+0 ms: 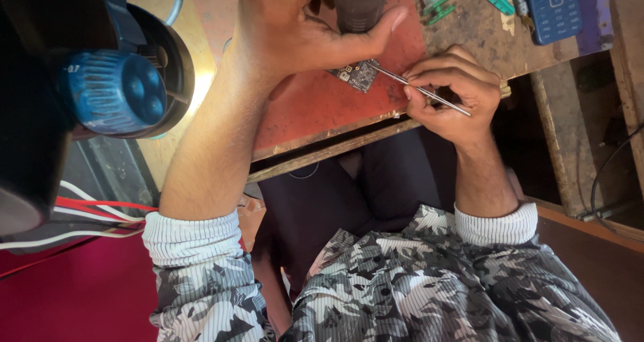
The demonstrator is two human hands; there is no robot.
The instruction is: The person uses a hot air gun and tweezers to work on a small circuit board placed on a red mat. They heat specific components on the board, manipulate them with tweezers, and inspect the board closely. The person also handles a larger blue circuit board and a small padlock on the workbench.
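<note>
The tweezers (419, 88) are thin, bright, polished metal. At 12 o'clock the tool barrel (359, 3) looks like dark matt plastic. The red mat (315, 107) is dull and scuffed; the bench edge (322, 151) is rough, worn wood. At 9 o'clock, a ribbed blue knob (111, 90) shines like glossy plastic.

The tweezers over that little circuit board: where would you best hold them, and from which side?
Grip the tweezers mid-shaft, as the right hand does, coming from the right. They lie slanted, tips on the board; the left hand with a dark tool crowds the other side.
</note>
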